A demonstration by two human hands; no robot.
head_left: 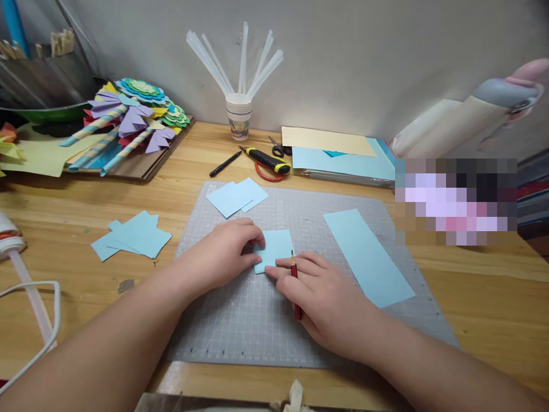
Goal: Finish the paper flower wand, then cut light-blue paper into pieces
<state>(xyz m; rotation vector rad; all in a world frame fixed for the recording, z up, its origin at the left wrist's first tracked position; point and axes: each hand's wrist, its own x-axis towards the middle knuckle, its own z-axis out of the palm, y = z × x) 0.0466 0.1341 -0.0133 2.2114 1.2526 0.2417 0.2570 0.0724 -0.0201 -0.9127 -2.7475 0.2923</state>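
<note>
A small light-blue paper piece [275, 243] lies on the grey cutting mat [240, 332] between my two hands. My left hand [229, 249] is closed at its left edge, with thumb and curled fingers on the paper. My right hand [315, 292] grips a red-and-black pencil [295, 292] between its fingers, point upward. Its fingertips also touch the paper's lower right part. To the right on the mat is a long blue paper strip [366, 257]. Overlapping blue pieces [231, 198] lie at the mat's upper left.
More blue paper pieces [139, 234] lie left of the mat. Behind it are a black pen [225, 164], a yellow-black cutter [268, 160], scissors [278, 150] and a paper cup [239, 120] of clear sticks. Paper flowers [132, 114] stand back left; a glue gun [11, 243] sits at left.
</note>
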